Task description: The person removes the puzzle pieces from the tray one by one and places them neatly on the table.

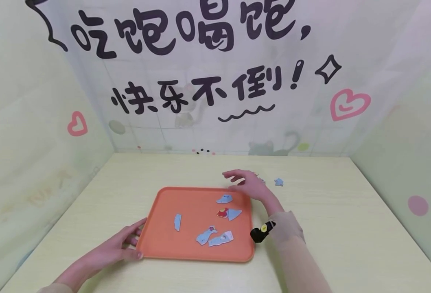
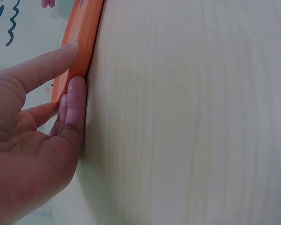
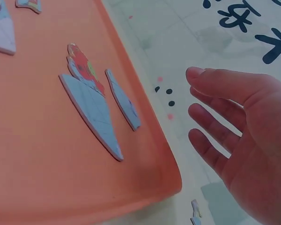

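Note:
An orange tray (image 1: pixel 160 236) lies on the table with several flat, mostly light-blue puzzle pieces on it. My left hand (image 1: pixel 125 243) grips its near left corner. In the left wrist view, the thumb (image 2: pixel 71 51) is on the rim and the fingers (image 2: pixel 76 101) are against the side. Over the far right corner, my right hand (image 1: pixel 251 185) has loosely bent fingers and holds nothing. Nearest to it on the tray is a small blue piece (image 1: pixel 224 198). Below that, a red piece (image 1: pixel 222 213) adjoins a triangular blue one (image 1: pixel 234 214).
Beyond the tray, a star-shaped blue piece (image 1: pixel 279 182) lies on the tabletop (image 1: pixel 329 211), with other small pieces partly hidden behind my right hand. On the tray's left half is a narrow blue piece (image 1: pixel 177 222). A printed backdrop (image 1: pixel 215 134) stands behind the table.

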{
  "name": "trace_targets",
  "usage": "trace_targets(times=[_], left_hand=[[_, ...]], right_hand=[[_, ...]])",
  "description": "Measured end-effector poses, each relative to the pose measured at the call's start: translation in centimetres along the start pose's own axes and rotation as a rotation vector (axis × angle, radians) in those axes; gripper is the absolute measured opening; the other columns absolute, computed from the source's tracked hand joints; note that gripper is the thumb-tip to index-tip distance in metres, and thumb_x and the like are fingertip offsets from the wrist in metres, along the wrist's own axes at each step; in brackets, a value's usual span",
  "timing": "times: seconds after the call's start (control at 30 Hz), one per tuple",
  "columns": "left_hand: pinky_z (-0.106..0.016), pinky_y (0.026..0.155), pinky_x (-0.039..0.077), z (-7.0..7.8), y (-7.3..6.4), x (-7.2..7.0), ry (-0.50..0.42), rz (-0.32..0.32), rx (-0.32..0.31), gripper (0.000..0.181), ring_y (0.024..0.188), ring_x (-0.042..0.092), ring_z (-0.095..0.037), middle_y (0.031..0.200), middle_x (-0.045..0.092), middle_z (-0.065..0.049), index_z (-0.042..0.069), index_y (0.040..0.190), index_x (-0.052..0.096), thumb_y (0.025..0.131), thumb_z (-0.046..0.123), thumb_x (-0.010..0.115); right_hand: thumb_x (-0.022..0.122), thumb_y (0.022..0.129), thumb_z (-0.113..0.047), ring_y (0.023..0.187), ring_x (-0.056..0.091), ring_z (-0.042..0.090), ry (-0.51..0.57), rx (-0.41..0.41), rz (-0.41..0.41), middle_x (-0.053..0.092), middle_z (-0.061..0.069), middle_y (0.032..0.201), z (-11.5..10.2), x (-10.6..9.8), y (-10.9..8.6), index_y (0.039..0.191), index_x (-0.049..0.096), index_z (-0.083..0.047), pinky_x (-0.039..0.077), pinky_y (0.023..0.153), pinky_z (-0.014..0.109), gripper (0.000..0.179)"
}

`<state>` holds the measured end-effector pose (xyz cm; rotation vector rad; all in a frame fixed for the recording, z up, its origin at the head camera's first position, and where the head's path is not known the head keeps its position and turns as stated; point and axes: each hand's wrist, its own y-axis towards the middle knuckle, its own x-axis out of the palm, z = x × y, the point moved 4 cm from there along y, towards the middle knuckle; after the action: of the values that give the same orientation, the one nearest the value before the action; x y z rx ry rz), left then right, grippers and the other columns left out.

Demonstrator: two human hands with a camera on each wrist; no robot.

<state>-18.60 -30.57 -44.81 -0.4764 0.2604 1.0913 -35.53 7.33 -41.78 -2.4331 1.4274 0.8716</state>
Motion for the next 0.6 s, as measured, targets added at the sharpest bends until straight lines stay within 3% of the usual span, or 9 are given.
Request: trace_targets(times=[0.23,0.37,0.6], left_hand=[[-0.019,0.084,0.045,0.0,0.0,-0.1,-0.014,-0.003,0.003,0.097,0.104,0.048,-0.001,0.14,0.036,-0.02,0.011,0.16,0.011,0.087,0.017,0.074],[-0.018,0.084,0.045,0.0,0.0,-0.1,-0.021,-0.009,-0.002,0.096,0.104,0.048,0.0,0.14,0.035,-0.021,0.011,0.16,0.011,0.088,0.018,0.073],[-0.018,0.084,0.045,0.0,0.0,-0.2,-0.015,-0.007,0.011,0.096,0.104,0.048,0.0,0.14,0.036,-0.021,0.01,0.16,0.011,0.087,0.017,0.074]], right_hand=[[0.071,0.09,-0.015,0.112,0.06,0.022,-0.004,0.105,-0.028,0.066,0.003,0.128,0.8,2.0,-0.4,0.13,0.066,-0.018,0.054,0.09,0.035,0.04],[0.071,0.089,-0.012,0.109,0.06,0.019,0.016,0.178,-0.018,0.067,-0.001,0.124,0.9,2.6,-0.9,0.126,0.068,-0.023,0.053,0.092,0.034,0.038],[0.074,0.086,-0.007,0.1,0.058,0.018,-0.093,0.168,-0.036,0.068,0.002,0.119,0.4,3.1,-1.1,0.12,0.071,-0.017,0.052,0.09,0.032,0.035]])
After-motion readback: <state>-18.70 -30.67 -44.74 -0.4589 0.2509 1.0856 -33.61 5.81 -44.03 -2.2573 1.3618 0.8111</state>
